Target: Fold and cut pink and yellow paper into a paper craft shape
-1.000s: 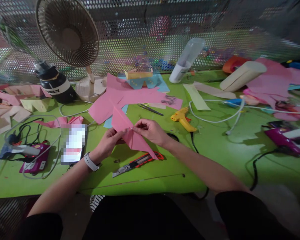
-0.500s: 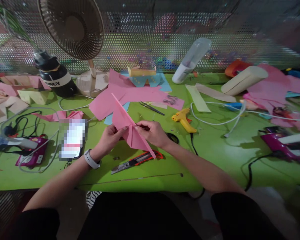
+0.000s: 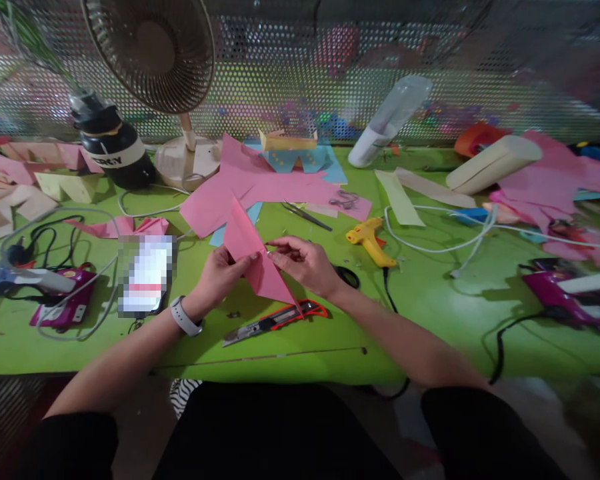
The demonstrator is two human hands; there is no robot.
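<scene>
A folded piece of pink paper (image 3: 270,280) is held upright and slanted above the green table. My left hand (image 3: 223,270) grips its left side, thumb in front and fingers behind. At the paper's right edge, my right hand (image 3: 303,262) has thumb and forefinger curled in a pinch around the fold; whether anything tiny is between them is hard to make out. Just below the paper's lower tip lies a utility knife (image 3: 275,323) with an orange frame and its blade pointing left. Black scissor handles (image 3: 349,276) show partly beside my right wrist.
Right of my hands lies a yellow glue gun (image 3: 373,245) with a black cord. Tweezers (image 3: 307,216) and pink sheets (image 3: 275,189) lie behind. A phone (image 3: 147,273) and a purple power strip (image 3: 65,297) are left. A fan (image 3: 157,60) and a clear bottle (image 3: 393,120) stand at the back.
The pink paper has turned slightly, so its folded edge shows narrower. My right fingertips have shifted a little along its right edge. My left hand keeps its hold.
</scene>
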